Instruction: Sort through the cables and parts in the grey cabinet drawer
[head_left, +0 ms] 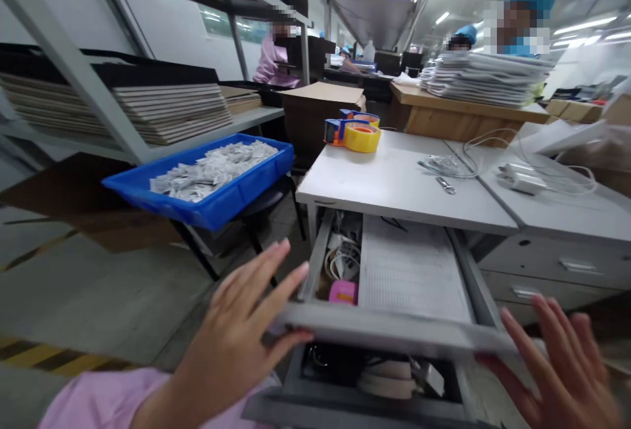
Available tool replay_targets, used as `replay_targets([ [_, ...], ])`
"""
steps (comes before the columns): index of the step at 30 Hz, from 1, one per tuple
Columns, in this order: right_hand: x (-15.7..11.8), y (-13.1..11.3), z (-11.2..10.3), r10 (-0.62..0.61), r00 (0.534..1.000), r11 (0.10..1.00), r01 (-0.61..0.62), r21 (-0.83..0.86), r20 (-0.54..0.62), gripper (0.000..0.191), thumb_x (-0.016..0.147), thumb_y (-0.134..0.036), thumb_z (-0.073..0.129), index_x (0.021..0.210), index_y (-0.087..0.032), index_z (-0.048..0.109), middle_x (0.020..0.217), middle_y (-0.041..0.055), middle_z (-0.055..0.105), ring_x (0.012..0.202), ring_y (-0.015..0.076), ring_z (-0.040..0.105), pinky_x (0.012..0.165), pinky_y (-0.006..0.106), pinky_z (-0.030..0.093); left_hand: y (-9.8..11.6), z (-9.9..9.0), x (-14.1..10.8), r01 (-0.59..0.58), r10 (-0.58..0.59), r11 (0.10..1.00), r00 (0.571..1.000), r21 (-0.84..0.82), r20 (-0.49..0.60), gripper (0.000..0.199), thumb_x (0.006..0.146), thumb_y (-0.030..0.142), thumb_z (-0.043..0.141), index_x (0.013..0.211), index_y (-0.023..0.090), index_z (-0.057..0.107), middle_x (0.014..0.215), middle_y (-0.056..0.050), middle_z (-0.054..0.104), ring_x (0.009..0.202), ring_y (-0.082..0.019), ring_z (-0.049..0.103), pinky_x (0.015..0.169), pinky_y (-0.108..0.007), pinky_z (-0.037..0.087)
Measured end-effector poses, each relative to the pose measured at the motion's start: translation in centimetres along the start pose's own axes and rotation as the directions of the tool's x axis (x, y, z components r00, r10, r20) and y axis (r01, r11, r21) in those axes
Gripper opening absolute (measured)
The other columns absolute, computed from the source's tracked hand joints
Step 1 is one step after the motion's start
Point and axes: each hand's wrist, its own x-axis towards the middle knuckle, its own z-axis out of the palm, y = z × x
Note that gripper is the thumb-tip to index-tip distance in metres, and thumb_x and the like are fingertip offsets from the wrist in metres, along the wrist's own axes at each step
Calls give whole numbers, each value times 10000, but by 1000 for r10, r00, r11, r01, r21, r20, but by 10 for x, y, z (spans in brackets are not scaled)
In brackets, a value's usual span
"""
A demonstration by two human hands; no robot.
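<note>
An upper desk drawer (pixel 394 327) is pulled out in front of me, holding a sheet of lined paper (pixel 414 271), a coiled white cable (pixel 342 261) and a pink object (pixel 344 292). At its front left corner is my left hand (pixel 241 324), fingers stretched apart and thumb against the drawer front. My right hand (pixel 562 363) is at the front right corner, fingers also spread, its thumb near the front panel. Beneath, a lower drawer (pixel 365 409) is pulled out too, with rolls of pale tape (pixel 387 380) inside. Neither hand is wrapped around anything.
A blue tray (pixel 221 212) of small white packets stands left on a stool. The white desktop (pixel 389 179) bears tape dispensers (pixel 362 136), a charger (pixel 522 179) and cables. Shelving (pixel 142 146) rises at left; a paper stack (pixel 493 77) and people are behind.
</note>
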Motion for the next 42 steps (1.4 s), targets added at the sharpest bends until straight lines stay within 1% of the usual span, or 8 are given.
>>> replay_targets([
  [9,117,10,58,131,991,981,-133,-143,-23,1006,849,-430,565,1473,-121,-161,1493,212,-300,1374,471,-140,1026,742,103,-15,70,101,353,-352,935,917,-30,-186,1173,706,563,699,1473,79,-46,1522,-265,-152,1400,-411,-131,1127,-624,12],
  [15,74,-14,56,102,970,978,-138,154,221,824,900,-372,482,1499,-177,-50,1555,172,-157,1426,367,22,1075,587,293,-1,68,91,380,-382,924,910,-44,-160,999,816,495,601,1476,76,-21,1536,-254,-90,1419,-355,-96,1135,-597,97],
  [19,-12,-33,31,-41,871,945,-126,303,490,701,903,-386,475,1498,-267,124,1567,141,134,1346,308,362,1014,470,448,5,52,35,318,-300,942,941,-108,158,599,885,431,496,1389,132,372,1491,-192,311,1386,-308,279,1092,-508,322],
  [23,-66,-43,20,-87,840,919,-139,369,535,781,826,-448,541,1469,-439,99,1415,81,476,1145,299,579,847,438,573,18,42,-21,408,-201,898,715,-166,670,387,894,380,465,1169,152,610,1227,-122,628,1135,-263,590,962,-415,481],
  [28,-76,-51,25,-81,861,899,-154,409,502,882,707,-517,584,1368,-595,4,870,11,740,753,336,702,575,448,611,53,37,-55,435,-63,865,588,-250,806,296,864,408,519,1003,204,681,986,-67,718,913,-245,667,825,-369,521],
  [34,-80,-54,29,-74,895,891,-138,432,440,841,707,-486,574,1361,-588,55,768,14,734,675,366,691,505,465,601,44,38,-53,433,23,828,609,-356,793,343,944,345,381,906,209,693,900,-34,721,830,-191,670,763,-299,504],
  [38,-83,-55,29,-84,896,899,-121,422,436,856,700,-459,587,1365,-582,61,775,26,730,682,373,688,507,479,601,22,47,-36,412,-126,858,748,-306,652,276,935,267,415,988,201,678,1008,-36,711,927,-189,651,850,-330,497],
  [42,-79,-59,27,-92,898,908,-102,406,430,872,709,-451,580,1384,-557,40,757,44,727,674,358,693,501,459,602,20,79,-21,146,91,917,828,-370,553,354,891,134,453,1216,205,575,1307,-81,573,1230,-204,502,1012,-383,426],
])
